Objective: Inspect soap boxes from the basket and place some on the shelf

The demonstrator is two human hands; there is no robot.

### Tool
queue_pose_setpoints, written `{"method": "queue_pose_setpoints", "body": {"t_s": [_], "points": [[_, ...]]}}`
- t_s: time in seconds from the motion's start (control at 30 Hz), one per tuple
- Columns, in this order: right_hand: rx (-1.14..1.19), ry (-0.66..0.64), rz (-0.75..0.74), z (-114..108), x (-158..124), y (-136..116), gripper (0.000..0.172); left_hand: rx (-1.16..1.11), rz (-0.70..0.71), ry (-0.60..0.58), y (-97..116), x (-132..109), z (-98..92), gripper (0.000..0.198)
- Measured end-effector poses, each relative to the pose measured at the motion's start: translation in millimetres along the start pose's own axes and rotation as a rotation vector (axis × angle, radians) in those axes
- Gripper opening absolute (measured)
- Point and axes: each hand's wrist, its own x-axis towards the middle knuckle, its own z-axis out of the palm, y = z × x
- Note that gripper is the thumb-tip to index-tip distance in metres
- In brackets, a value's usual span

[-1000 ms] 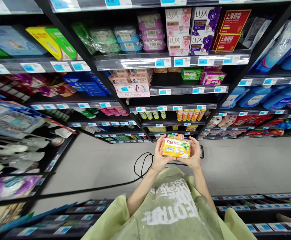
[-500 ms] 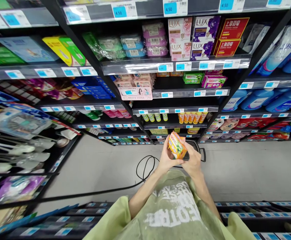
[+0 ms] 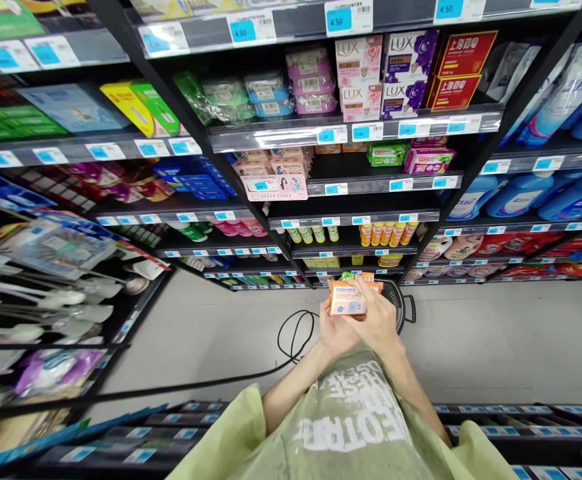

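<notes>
Between my two hands is an orange-wrapped pack of soap (image 3: pixel 345 301), its pale printed side facing up and a bit of green showing at its far edge. My left hand (image 3: pixel 335 332) closes around it from the left and below. From the right, my right hand (image 3: pixel 378 321) grips it, fingers lying across the right end and top. A black basket (image 3: pixel 399 301) with a side handle sits on the floor behind the hands, partly hidden by them.
Shelves ahead carry boxed LUX soaps (image 3: pixel 361 79), red soap boxes (image 3: pixel 453 92), green soap packs (image 3: pixel 387 155) and orange bottles (image 3: pixel 388 234). Blue detergent bottles (image 3: pixel 518 195) stand right. Utensils (image 3: pixel 55 303) hang left. A black cord (image 3: pixel 291 360) loops across the floor (image 3: pixel 231 333).
My hands have turned the soap pack, so its pale printed side now faces up instead of the bright green-and-orange front. My right hand's fingers have moved over its top.
</notes>
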Motion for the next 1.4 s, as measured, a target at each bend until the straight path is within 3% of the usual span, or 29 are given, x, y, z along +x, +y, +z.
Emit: {"method": "queue_pose_setpoints", "body": {"t_s": [0.2,0.37,0.43,0.53,0.63,0.77,0.87,1.07,1.13,1.27,1.4], "points": [[0.174,-0.042,0.152,-2.6,-10.1,9.6,0.088,0.261,0.152,0.034,-8.6,1.4,0.7,0.066],[0.610,-0.185,0.285,-17.9,-18.4,27.0,0.081,0.747,0.629,0.116,-8.5,8.9,4.3,0.112],[0.775,-0.243,0.278,-23.6,-21.7,34.3,0.076,0.871,0.727,0.159,-8.9,10.2,3.4,0.117],[0.891,-0.238,0.345,-24.5,-26.4,42.3,0.069,0.970,0.754,0.183,-12.2,8.9,1.1,0.115],[0.818,-0.084,0.525,-15.2,-26.9,44.8,0.061,1.118,0.820,0.206,-15.5,6.5,-1.1,0.104],[0.758,0.049,0.672,1.8,-22.5,46.2,0.050,1.435,1.084,0.174,-14.7,4.9,-9.5,0.096],[0.861,0.025,0.755,12.6,-23.4,49.7,0.046,1.640,1.215,0.104,-9.9,0.3,-20.0,0.096],[0.916,-0.088,0.886,34.8,-24.0,43.7,0.044,1.817,1.204,0.119,6.9,-10.6,-45.5,0.095],[0.874,-0.139,0.874,40.9,-19.5,37.2,0.043,1.874,1.270,0.047,13.2,-7.2,-55.4,0.090],[0.844,-0.170,0.899,48.1,-8.9,25.5,0.054,1.929,1.334,-0.275,26.7,8.4,-72.3,0.078],[0.874,-0.099,1.038,54.1,2.5,15.8,0.062,1.838,1.391,-0.355,44.5,23.7,-78.7,0.066]]}}
